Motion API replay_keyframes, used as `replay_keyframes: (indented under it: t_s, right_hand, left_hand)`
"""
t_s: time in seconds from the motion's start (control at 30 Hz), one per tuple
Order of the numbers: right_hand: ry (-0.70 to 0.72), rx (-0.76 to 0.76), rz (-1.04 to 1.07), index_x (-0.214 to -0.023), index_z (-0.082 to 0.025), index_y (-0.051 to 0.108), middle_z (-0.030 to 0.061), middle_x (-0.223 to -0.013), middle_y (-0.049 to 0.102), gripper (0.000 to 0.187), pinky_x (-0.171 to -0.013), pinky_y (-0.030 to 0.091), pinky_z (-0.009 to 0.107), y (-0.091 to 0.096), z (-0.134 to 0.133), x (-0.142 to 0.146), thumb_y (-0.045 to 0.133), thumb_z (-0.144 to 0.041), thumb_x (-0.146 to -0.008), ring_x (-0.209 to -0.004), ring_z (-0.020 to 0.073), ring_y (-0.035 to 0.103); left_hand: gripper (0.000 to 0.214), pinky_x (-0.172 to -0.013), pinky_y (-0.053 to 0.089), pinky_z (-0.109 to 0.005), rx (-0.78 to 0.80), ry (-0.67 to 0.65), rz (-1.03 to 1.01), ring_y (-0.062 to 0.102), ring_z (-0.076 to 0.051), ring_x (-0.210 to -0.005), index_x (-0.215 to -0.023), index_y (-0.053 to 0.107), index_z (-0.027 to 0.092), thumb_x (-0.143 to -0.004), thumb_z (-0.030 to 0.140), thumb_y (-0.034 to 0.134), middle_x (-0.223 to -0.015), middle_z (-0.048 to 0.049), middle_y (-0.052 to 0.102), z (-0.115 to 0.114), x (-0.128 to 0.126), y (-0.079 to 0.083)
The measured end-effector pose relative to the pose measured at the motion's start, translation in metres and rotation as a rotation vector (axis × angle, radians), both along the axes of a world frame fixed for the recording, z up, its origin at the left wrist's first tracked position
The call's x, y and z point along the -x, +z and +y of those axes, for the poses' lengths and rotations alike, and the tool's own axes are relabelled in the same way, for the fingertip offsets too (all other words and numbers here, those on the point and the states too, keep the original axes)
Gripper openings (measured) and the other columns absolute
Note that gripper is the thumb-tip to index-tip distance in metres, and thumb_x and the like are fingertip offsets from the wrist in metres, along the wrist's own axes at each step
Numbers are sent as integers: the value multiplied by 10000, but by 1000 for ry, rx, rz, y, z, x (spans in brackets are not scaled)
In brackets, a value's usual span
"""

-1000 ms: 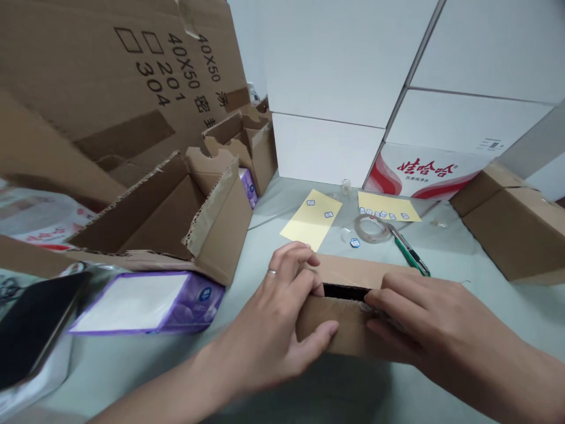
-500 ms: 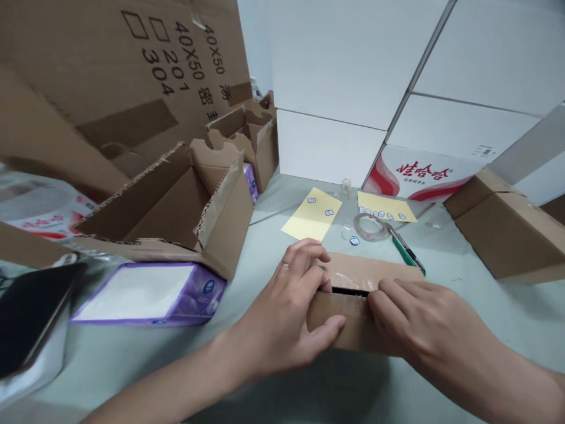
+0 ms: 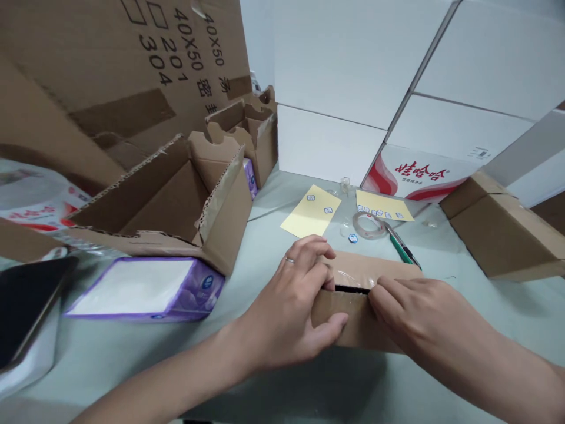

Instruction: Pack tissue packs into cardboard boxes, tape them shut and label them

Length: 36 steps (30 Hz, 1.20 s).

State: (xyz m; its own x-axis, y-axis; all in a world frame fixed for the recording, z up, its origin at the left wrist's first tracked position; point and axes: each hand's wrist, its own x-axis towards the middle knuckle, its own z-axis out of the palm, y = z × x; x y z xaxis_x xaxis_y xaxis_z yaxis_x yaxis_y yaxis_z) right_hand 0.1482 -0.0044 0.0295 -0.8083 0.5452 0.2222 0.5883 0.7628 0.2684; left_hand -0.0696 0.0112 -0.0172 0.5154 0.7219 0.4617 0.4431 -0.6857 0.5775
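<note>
A small cardboard box (image 3: 359, 321) lies on the pale table (image 3: 110, 365) in front of me, with a thin dark slit (image 3: 352, 289) between its flaps. Clear tape glints on its upper flap. My left hand (image 3: 286, 300), wearing a ring, grips the box's left end, thumb on the front face. My right hand (image 3: 410, 312) presses its fingertips on the flaps at the slit's right end. Just beyond the box lie a roll of clear tape (image 3: 368, 226) and a green utility knife (image 3: 402, 248).
Two yellow sheets (image 3: 311, 211) with small labels lie past the box. A purple-wrapped tissue pack (image 3: 145, 288) and a black phone (image 3: 26, 306) sit to the left. Opened cardboard boxes (image 3: 176, 200) stand back left, another carton (image 3: 498, 232) right, and stacked white cartons (image 3: 331, 144) behind.
The slit between the flaps has narrowed as my hands press them together. The box has shifted slightly right, and the view has tilted a little.
</note>
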Motion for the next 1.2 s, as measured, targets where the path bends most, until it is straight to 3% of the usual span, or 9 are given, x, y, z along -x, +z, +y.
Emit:
replay_keyframes:
  t_s: [0.17,0.27,0.37,0.5,0.67,0.83,0.97,1.2]
  right_hand:
    - [-115,254,175,-808,-211,537,-19,-632,575,186,-453,336,253,11,5,-17,440,-134,-948,-478,117,505]
    - [-218,404,275,-818,-229,541,-57,-614,546,170,-437,353,201,22,3,-33,476,-181,-967,-463,81,478]
    - [-258,497,270,-785,-234,539,-68,-597,552,164,-420,358,185,21,-4,-40,542,-194,-944,-449,70,495]
    - [-254,367,228,-829,-216,540,-39,-658,625,119,-454,382,223,5,-11,-34,564,-234,-944,-497,101,581]
    - [-181,220,153,-780,-208,546,-24,-623,607,203,-443,325,272,-4,-9,-23,468,-172,-964,-447,122,572]
    - [-201,69,-6,-707,-212,531,8,-577,576,171,-408,230,317,-3,-12,-16,511,-67,-796,-406,172,543]
    - [-203,51,-105,-707,-209,530,-4,-549,573,221,-386,192,294,1,-14,-13,522,-5,-622,-358,158,507]
    - [-138,-20,-71,-604,-219,468,-3,-494,538,237,-380,172,295,-2,-7,-5,504,13,-572,-340,130,434]
  left_hand:
    - [220,-1070,426,-512,9,-3,-14,390,-323,-1323,-860,449,203,-787,197,657,-1226,-144,506,2,1,-3]
    - [213,-1079,411,-497,-12,4,-28,362,-307,-1344,-870,432,209,-803,203,634,-1261,-135,481,3,2,-8]
    - [196,-1078,412,-493,-31,7,-22,354,-295,-1349,-878,423,214,-824,200,612,-1262,-128,475,2,2,-10]
    - [203,-1064,431,-521,-32,7,22,361,-307,-1342,-885,420,213,-834,191,615,-1255,-142,475,2,2,-5]
    - [205,-1065,433,-535,-39,4,30,367,-308,-1332,-888,417,214,-836,193,615,-1247,-142,478,2,2,-5]
    - [196,-1082,421,-523,-55,2,11,353,-299,-1346,-894,418,213,-840,207,607,-1261,-131,472,3,2,-9]
    - [200,-1085,420,-516,-60,-12,14,361,-294,-1344,-891,421,211,-836,204,613,-1259,-128,473,2,2,-8]
    - [218,-1118,387,-523,-95,-41,-10,350,-299,-1363,-911,423,208,-826,199,625,-1269,-133,479,4,2,-10]
